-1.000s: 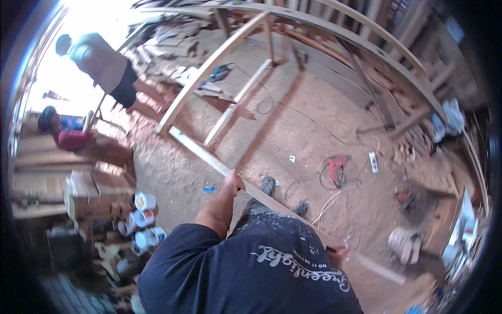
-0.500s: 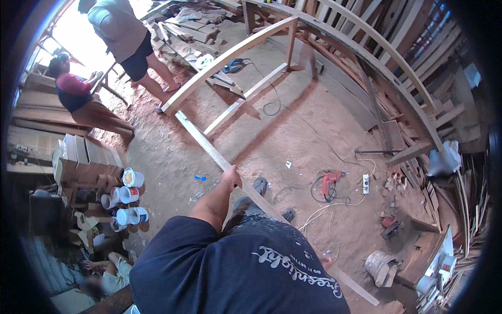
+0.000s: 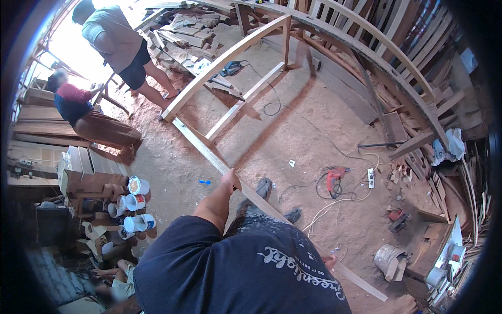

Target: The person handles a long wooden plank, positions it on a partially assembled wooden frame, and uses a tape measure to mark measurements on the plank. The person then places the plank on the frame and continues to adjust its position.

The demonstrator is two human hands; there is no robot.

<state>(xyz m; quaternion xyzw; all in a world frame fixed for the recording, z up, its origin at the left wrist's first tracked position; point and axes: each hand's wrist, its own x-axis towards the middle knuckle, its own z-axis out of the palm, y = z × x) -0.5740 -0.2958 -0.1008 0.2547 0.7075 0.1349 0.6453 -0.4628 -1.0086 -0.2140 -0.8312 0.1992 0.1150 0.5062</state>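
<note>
The left hand (image 3: 230,180) is closed around a long pale wooden plank (image 3: 209,155), gripping it near the middle of the frame; the plank runs from about ten o'clock, where its far end meets a large wooden frame (image 3: 230,52) lying on the sawdust floor (image 3: 314,131), down toward four o'clock, where it passes behind the person's dark blue shirt and comes out again at the lower right. The right hand (image 3: 329,260) shows only as a sliver at the shirt's edge right against the plank, and whether it grips the wood cannot be told. Below the plank, at six o'clock from the left hand, stand the person's grey shoes (image 3: 264,187). At three o'clock from the hand, well apart, a red power drill (image 3: 333,180) lies among pale cables. At nine o'clock sit several white paint tubs (image 3: 137,186) beside stacked timber. At eleven o'clock two other people are near a bright opening, one standing (image 3: 123,42), one crouching (image 3: 83,115).
</note>
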